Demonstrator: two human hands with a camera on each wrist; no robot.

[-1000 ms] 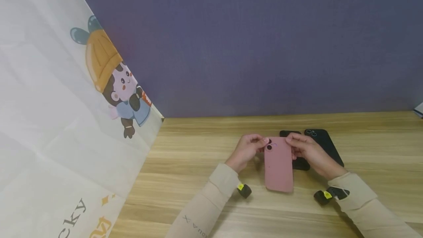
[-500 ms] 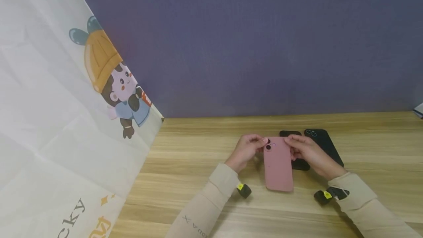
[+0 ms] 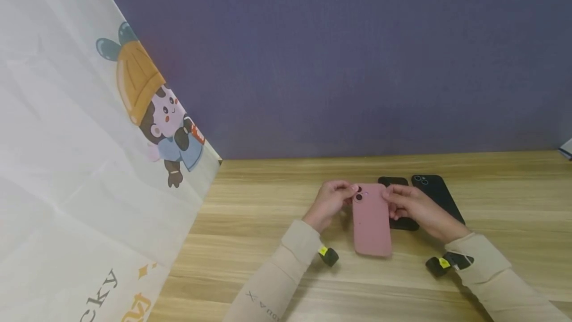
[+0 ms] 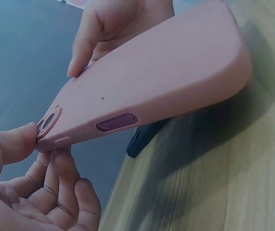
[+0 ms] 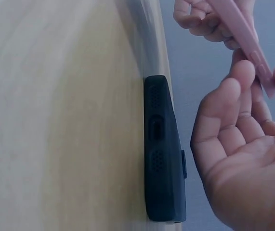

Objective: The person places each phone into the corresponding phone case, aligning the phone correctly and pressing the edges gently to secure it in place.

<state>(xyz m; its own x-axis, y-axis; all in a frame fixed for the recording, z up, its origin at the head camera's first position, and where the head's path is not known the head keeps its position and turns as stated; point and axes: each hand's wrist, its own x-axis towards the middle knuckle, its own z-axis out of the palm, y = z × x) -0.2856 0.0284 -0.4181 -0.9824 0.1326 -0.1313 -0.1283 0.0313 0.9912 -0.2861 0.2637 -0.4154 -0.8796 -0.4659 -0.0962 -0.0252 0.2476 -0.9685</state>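
Note:
A phone in a pink case [image 3: 372, 225] is held up above the table, its camera side facing up. My left hand [image 3: 328, 205] pinches its corner beside the lenses, thumb on top and fingers below, as the left wrist view shows. At the other top corner, my right hand [image 3: 413, 207] pinches the edge between thumb and fingers. A black phone-shaped item [image 3: 404, 223] lies partly hidden behind the right hand. Farther right lies a phone in a black case [image 3: 435, 193], two lenses up; the right wrist view shows the port end of a black case [image 5: 159, 149].
The wood-grain table [image 3: 259, 202] meets a dark blue-grey panel [image 3: 339, 63] at the back. A white printed sheet [image 3: 67, 138] stands along the left side. A small white-edged object [image 3: 566, 149] shows at the far right edge.
Both hands have shifted the pink-cased phone slightly to the left and a little away from me. Their grip looks the same, and the black items have stayed put.

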